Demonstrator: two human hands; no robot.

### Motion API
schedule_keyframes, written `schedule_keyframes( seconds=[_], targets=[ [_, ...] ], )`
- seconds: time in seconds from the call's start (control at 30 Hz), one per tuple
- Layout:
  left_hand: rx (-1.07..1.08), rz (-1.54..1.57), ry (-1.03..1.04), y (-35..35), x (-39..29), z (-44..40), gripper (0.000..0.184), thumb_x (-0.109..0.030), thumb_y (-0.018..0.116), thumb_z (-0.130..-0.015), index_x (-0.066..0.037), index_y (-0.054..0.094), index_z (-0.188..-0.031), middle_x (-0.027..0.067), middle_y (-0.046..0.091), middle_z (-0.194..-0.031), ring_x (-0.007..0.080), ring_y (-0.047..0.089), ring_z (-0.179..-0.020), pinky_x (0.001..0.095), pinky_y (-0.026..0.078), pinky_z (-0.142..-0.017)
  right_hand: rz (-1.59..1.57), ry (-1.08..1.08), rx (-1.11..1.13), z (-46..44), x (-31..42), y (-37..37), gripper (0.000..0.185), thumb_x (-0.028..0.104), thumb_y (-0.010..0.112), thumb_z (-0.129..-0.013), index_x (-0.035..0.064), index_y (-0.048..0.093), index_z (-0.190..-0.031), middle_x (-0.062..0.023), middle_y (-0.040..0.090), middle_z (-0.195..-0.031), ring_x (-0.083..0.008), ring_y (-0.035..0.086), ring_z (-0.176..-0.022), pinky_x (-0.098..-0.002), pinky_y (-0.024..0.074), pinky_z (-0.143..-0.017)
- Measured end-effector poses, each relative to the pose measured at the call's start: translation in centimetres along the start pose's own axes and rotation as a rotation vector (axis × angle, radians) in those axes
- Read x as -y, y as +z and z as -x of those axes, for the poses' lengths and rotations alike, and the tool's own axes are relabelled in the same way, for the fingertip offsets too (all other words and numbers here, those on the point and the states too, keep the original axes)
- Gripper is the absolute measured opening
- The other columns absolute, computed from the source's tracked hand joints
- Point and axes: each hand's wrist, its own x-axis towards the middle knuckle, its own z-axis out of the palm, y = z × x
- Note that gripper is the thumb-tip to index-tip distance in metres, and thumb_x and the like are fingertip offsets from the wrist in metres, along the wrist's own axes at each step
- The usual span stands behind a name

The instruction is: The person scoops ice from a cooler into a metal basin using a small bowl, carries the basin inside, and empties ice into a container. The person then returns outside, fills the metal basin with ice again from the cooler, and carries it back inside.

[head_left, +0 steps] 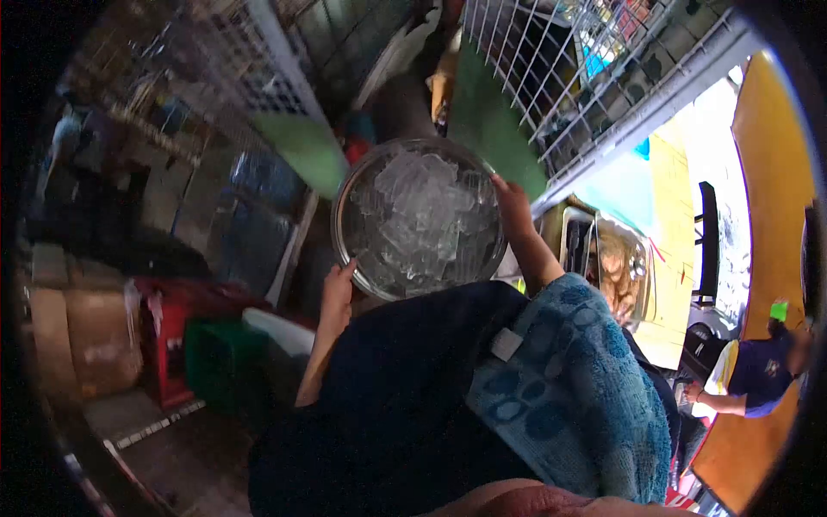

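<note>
In front of my body is a round metal basin (355,237) with a shiny rim. Clear, jagged pieces (422,202) are heaped inside it; whether they are ice or plastic I cannot tell. My left hand (337,295) is closed on the near left rim, thumb on top. On the right side, my right hand (514,208) grips the rim with its thumb over the edge. Both hands hold the basin roughly level. The fingers under the rim are hidden.
White wire-mesh gates (551,82) stand ahead on both sides of a narrow passage. To the left are a red stool (164,345), a green crate (226,362) and cardboard boxes (95,340). Food containers (616,258) sit at right, with another person (762,375) beyond.
</note>
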Motion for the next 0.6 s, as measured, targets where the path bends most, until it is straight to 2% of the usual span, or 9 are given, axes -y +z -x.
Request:
schedule_keyframes(
  seconds=[0.07, 0.1, 0.13, 0.2, 0.23, 0.37, 0.47, 0.5, 0.6],
  targets=[
    [0.023, -0.04, -0.27, 0.8, -2.2, -4.4, 0.041, -0.026, 0.05, -0.085, 0.006, 0.044, -0.111, 0.0133, 0.056, -0.099, 0.0225, 0.056, -0.087, 0.0357, 0.044, -0.076, 0.277, -0.233, -0.043, -3.8, -0.1, 0.4, 0.04, 0.038, 0.056, -0.08, 0.0, 0.055, -0.068, -0.0006, 0.047, -0.059, -0.01, 0.041, -0.056, -0.0269, 0.0344, -0.052],
    [0.055, -0.022, -0.199, 2.7, -5.5, -4.3, 0.042, -0.029, 0.051, -0.085, 0.005, 0.045, -0.109, 0.0123, 0.056, -0.095, 0.0217, 0.058, -0.079, 0.0348, 0.047, -0.065, -0.129, -0.057, 0.09, -4.3, 2.0, 1.4, 0.036, 0.035, 0.056, -0.081, 0.0001, 0.056, -0.07, -0.0019, 0.049, -0.06, -0.0102, 0.043, -0.055, -0.027, 0.0354, -0.052],
    [0.078, -0.044, -0.19, 3.7, -6.9, -6.5, 0.042, -0.029, 0.051, -0.085, 0.005, 0.045, -0.109, 0.0123, 0.056, -0.095, 0.0217, 0.058, -0.079, 0.0348, 0.047, -0.065, -0.143, -0.063, 0.061, -6.4, 2.3, 2.2, 0.036, 0.035, 0.056, -0.081, 0.0001, 0.056, -0.07, -0.0019, 0.049, -0.06, -0.0102, 0.043, -0.055, -0.027, 0.0354, -0.052],
    [-0.114, -0.108, -0.125, 5.2, -9.4, -10.3, 0.039, -0.03, 0.049, -0.086, 0.003, 0.046, -0.107, 0.0108, 0.057, -0.09, 0.02, 0.058, -0.075, 0.0328, 0.048, -0.059, -0.267, 0.115, 0.034, -10.9, 3.7, 3.8, 0.036, 0.034, 0.053, -0.082, -0.0023, 0.057, -0.083, -0.0024, 0.054, -0.067, -0.0125, 0.048, -0.061, -0.0292, 0.0386, -0.057],
    [-0.018, -0.112, -0.085, 4.9, -10.6, -11.9, 0.036, -0.028, 0.046, -0.087, 0.001, 0.045, -0.109, 0.0103, 0.056, -0.089, 0.0193, 0.058, -0.075, 0.0314, 0.047, -0.061, -0.277, 0.124, 0.029, -12.4, 4.1, 4.7, 0.036, 0.034, 0.053, -0.082, -0.0023, 0.057, -0.083, -0.0024, 0.054, -0.067, -0.0125, 0.048, -0.061, -0.0292, 0.0386, -0.057],
    [0.043, -0.033, -0.029, 6.2, -14.4, -16.6, 0.033, -0.027, 0.044, -0.089, 0.0, 0.045, -0.108, 0.0094, 0.056, -0.087, 0.0184, 0.058, -0.074, 0.0311, 0.047, -0.063, -0.073, 0.134, 0.012, -17.7, 8.7, 6.8, 0.039, 0.034, 0.053, -0.081, -0.0048, 0.058, -0.089, -0.0095, 0.058, -0.075, -0.0165, 0.051, -0.068, -0.0321, 0.0402, -0.062],
    [0.052, -0.1, -0.062, 6.9, -18.2, -22.0, 0.03, -0.026, 0.044, -0.088, -0.001, 0.048, -0.104, 0.0091, 0.056, -0.085, 0.0208, 0.057, -0.073, 0.0315, 0.046, -0.062, 0.45, -0.24, 0.012, -25.1, 6.9, 8.3, 0.043, 0.035, 0.051, -0.081, -0.0052, 0.057, -0.093, -0.0136, 0.058, -0.081, -0.0201, 0.052, -0.073, -0.035, 0.0408, -0.066],
    [0.032, -0.104, -0.021, 7.4, -19.2, -24.3, 0.029, -0.025, 0.045, -0.088, 0.0, 0.049, -0.101, 0.0098, 0.056, -0.084, 0.0215, 0.057, -0.073, 0.0316, 0.045, -0.063, 0.38, -0.208, 0.026, -26.9, 7.6, 9.1, 0.045, 0.037, 0.051, -0.081, -0.0058, 0.056, -0.095, -0.0146, 0.058, -0.085, -0.021, 0.053, -0.075, -0.0359, 0.0409, -0.068],
    [-0.012, -0.156, 0.041, 7.5, -21.2, -29.4, 0.027, -0.024, 0.046, -0.086, 0.001, 0.052, -0.095, 0.0121, 0.055, -0.079, 0.0235, 0.055, -0.073, 0.032, 0.042, -0.066, 0.659, -0.22, 0.054, -31.7, 8.4, 11.6, 0.041, 0.034, 0.051, -0.082, -0.0018, 0.055, -0.101, -0.0185, 0.057, -0.092, -0.0289, 0.054, -0.082, -0.0398, 0.0417, -0.071]
  ],
)
